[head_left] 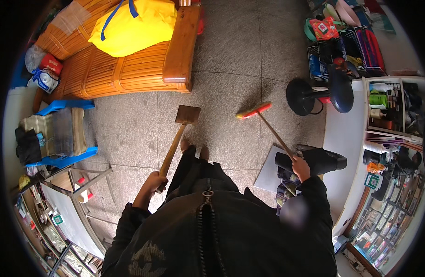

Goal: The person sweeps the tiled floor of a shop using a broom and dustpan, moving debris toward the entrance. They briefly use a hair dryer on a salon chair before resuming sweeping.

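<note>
My left hand (pixel 153 183) is wrapped round the wooden handle of a small shovel (pixel 174 147). Its square, rusty-brown metal blade is at or just above the floor, a little ahead of my feet. On the other side, my right hand (pixel 301 169) grips the thin stick of a broom (pixel 276 133). The broom's red head with yellowish bristles is down at the floor, right of the shovel blade and apart from it. Bare speckled floor (pixel 221 94) shows between the two tools.
At the far left stands a bamboo bench (pixel 124 69) with a yellow bag (pixel 138 27) on it. A blue-framed chair (pixel 67 106) is on the left. A black stool (pixel 300 97) and filled crates (pixel 360 51) stand far right. Dark items and a grey board (pixel 268 171) lie near my right arm, beside shelves (pixel 385 108).
</note>
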Demonstrator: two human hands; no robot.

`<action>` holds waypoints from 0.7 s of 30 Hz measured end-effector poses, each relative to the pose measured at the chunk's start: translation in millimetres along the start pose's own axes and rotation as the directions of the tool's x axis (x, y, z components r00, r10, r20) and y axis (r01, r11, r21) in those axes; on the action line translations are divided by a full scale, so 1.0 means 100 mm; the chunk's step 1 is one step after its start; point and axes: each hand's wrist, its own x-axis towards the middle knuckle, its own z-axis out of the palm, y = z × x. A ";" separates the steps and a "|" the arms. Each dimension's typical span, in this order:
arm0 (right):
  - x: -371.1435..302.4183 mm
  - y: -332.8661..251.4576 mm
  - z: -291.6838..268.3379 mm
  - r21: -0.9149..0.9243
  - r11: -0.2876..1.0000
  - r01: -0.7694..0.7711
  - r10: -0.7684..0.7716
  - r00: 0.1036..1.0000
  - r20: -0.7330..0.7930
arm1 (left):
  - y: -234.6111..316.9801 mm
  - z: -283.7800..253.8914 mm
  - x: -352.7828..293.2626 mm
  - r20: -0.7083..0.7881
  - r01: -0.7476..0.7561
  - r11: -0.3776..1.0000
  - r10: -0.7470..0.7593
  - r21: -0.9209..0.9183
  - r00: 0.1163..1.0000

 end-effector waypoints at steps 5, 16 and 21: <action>0.30 -0.14 -0.26 0.171 0.983 0.060 -0.037 0.990 -0.136 | 0.53 0.07 0.19 0.039 -0.046 0.997 0.043 0.061 0.998; 2.98 -2.48 -0.59 0.119 0.961 0.250 -0.237 0.964 -0.119 | 1.83 0.18 0.74 0.047 -0.041 0.979 0.032 0.200 0.998; 3.54 -1.83 -0.97 0.077 0.949 0.306 -0.300 0.950 -0.082 | 2.51 0.19 0.88 0.065 0.008 0.969 -0.025 0.248 0.998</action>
